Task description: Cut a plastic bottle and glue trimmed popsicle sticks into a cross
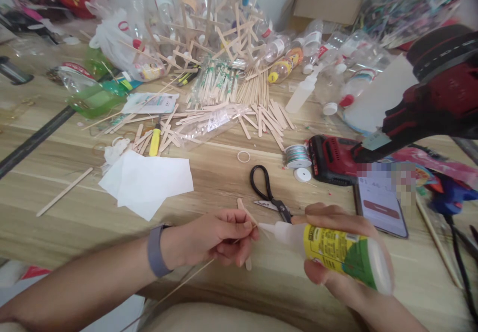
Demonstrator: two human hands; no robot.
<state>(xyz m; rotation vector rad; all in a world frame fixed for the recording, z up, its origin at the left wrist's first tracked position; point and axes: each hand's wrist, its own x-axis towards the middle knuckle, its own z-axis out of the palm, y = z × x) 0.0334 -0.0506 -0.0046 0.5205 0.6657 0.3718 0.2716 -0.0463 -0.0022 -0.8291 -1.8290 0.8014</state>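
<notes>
The person's left hand (224,235), a grey-blue band (157,251) around its wrist, pinches a wooden craft stick (244,210) between thumb and fingers, low over the near part of the bench (212,172). A thin wooden skewer (181,282) runs from those fingers down toward the person's lap. The right hand (345,286) is wrapped around a glue bottle (328,252) with a yellow and green label, tilted on its side. Its narrow white nozzle (267,226) points left and meets the craft stick at the left hand's fingertips; whether the tip actually touches the wood cannot be told.

Just beyond the nozzle lie black-handled scissors (267,187), with a rubber band (244,157) farther back. White paper sheets (149,182) overlap to the left, near a yellow-handled screwdriver (155,140). To the right of the scissors, a spool of multicoloured thread (298,157) stands beside a red and black cordless power tool (332,158), and a smartphone (381,217) lies nearer the person. Toward the back spread loose wooden skewers (254,87) and clear plastic bottles (312,43).
</notes>
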